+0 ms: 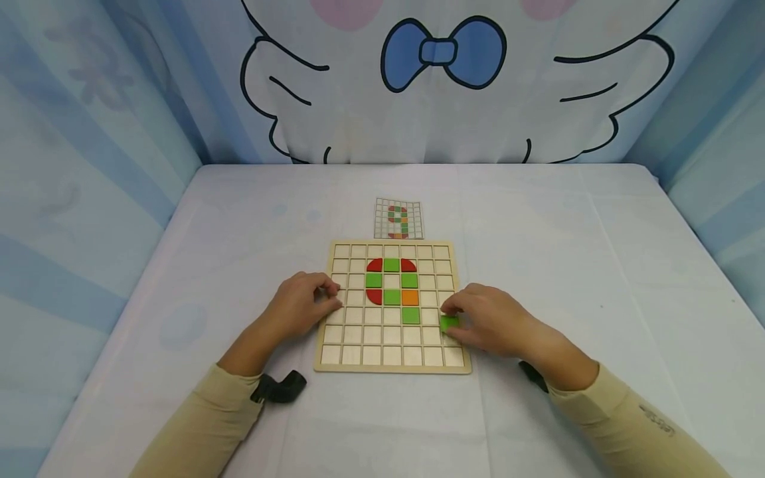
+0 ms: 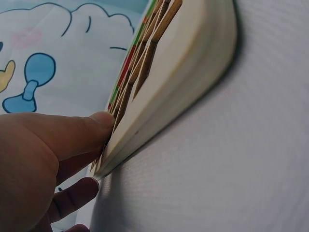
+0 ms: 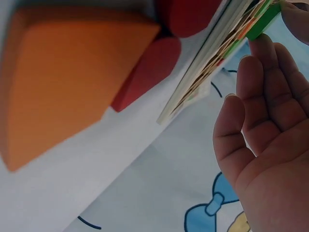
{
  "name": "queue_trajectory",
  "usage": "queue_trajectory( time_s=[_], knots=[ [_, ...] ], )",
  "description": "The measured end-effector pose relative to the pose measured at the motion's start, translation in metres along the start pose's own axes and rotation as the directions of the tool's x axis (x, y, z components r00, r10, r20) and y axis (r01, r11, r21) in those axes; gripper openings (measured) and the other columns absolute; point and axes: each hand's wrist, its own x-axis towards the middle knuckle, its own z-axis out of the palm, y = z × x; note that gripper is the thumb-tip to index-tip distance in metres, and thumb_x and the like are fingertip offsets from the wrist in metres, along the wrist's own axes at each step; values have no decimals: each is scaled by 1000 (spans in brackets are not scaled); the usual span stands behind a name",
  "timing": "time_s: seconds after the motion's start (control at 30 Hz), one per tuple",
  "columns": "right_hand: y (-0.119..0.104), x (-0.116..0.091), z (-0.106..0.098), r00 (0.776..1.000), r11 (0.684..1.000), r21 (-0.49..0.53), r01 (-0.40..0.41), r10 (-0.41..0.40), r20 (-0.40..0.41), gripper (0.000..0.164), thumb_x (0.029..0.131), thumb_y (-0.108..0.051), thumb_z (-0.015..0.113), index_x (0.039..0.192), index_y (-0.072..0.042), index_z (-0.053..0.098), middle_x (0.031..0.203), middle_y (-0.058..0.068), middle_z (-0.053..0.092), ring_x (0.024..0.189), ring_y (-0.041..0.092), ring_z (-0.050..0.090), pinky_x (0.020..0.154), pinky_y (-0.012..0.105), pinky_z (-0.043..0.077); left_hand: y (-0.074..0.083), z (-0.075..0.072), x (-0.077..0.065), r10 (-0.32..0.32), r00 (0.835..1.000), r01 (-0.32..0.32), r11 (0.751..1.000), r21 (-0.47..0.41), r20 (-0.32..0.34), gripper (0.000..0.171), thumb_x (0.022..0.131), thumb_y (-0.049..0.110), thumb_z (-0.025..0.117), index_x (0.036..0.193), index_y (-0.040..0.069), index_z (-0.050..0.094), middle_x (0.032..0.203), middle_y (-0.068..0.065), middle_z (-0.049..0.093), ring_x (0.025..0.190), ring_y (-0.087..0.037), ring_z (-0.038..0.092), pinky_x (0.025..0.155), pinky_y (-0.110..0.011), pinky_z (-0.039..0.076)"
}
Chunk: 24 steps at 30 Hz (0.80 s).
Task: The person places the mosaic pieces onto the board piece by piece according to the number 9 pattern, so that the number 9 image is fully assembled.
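A wooden grid board (image 1: 361,355) lies flat, with green squares, red quarter-rounds and one orange square set in its cells. My right hand (image 1: 499,322) pinches a green square tile (image 1: 449,323) between thumb and fingers over the board's right edge. In the right wrist view the tile (image 3: 264,21) is tilted close to the grid, with the other fingers curving loosely. At the left edge rests my left hand (image 1: 301,302), its thumb and fingertips lightly touching the frame. The left wrist view has the thumb on the grid side and another fingertip beside the rim.
A small printed pattern card (image 1: 398,219) lies just beyond the board, showing a similar coloured figure on a grid. Near the right wrist are an orange block (image 3: 72,82) and red rounded blocks (image 3: 149,72) on the table, hidden from the head view by the right arm.
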Motion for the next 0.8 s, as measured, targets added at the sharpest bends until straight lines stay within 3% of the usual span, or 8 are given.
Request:
queue_trajectory(
  time_s=[0.27, 0.8],
  knots=[
    [-15, 13, 2, 999, 1000, -1, 0, 0, 36, 21, 86, -18, 77, 103, -7, 73, 93, -5, 66, 90, 17, 59, 81, 37, 50, 0, 1, 0, -7, 1000, 7, 1000, 0, 2, 13, 93, 22, 75, 95, 12, 67, 104, -2, 68, 89, -22, 54, 78, -41, 43],
    [-30, 32, 11, 994, 995, -17, 96, -95, 61, 18, 86, -20, 77, 100, -9, 73, 93, -4, 68, 91, 17, 61, 82, 36, 50, -1, 0, 1, -11, 1000, 11, 1000, -4, 10, 13, 93, 22, 75, 96, 12, 67, 102, -1, 66, 89, -21, 53, 78, -40, 43]
  ],
)
